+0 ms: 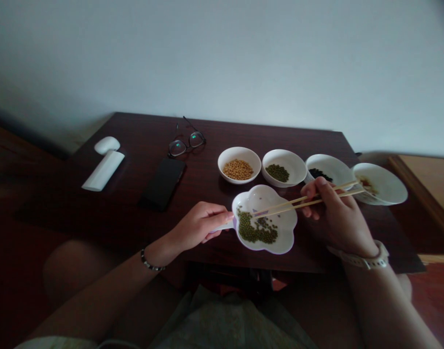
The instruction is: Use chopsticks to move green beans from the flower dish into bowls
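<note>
Carefully: your left hand (198, 225) grips the handle of the flower-shaped white dish (276, 245) at lower centre, holding mung beans (254, 231). Your right hand (336, 218) closes on bamboo chopsticks (309, 199), tips empty. Tilting could spill beans.

You have a beaded bracelet (152, 263) on your left wrist, a slim strand of dark beads broken up by small pale ones, sitting just behind your left hand (198, 226). Behind your right hand (334, 218), you wear a watch (362, 258) on a wide cream strap, with its dial hidden from this view. Your forearms (98, 295) are bare from wrist to the edge of the frame. Across your lap lies pale, softly patterned fabric (229, 322), and a strip of whitish cloth (57, 343) shows along the lower left edge of the view.
</note>
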Demonstrator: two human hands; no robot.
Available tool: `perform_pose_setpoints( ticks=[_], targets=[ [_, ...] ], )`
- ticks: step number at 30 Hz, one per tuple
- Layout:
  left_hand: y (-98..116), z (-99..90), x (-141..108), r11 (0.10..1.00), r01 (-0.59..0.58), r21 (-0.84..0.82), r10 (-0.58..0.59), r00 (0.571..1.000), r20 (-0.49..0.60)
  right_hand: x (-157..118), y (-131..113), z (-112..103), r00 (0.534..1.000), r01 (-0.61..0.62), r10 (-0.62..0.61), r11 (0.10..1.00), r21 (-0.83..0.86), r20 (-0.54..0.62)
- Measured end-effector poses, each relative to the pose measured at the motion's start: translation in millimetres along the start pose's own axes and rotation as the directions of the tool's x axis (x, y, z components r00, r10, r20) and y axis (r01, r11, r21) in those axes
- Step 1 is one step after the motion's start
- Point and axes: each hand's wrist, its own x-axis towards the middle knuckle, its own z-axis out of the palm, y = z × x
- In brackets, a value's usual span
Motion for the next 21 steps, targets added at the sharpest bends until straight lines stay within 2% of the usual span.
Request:
perform_pose_setpoints(
  ticks=[8, 13, 18, 21],
  targets=[
    [1, 0.1, -1, 1.000, -0.003, -0.006, 0.003, 1.000, 0.005, -1, -5, 2, 0.999, 0.011, -0.009, 0.999, 0.039, -0.039],
    [-1, -0.8, -1, 1.000, 0.006, -0.001, -0.006, 1.000, 0.005, 3, -12, -3, 0.985, 0.089, -0.077, 0.993, 0.073, -0.151],
    [-4, -2.9, -2, 1.000, 0.002, 0.000, -0.002, 1.000, 0.004, 17, -10, -29, 0.917, 0.256, -0.202, 0.959, 0.119, -0.343],
    [-4, -4.1, -2, 1.000, 0.002, 0.001, -0.002, 1.000, 0.002, 24, -8, -42, 0.865, 0.346, -0.293, 0.936, 0.061, -0.407]
  ],
)
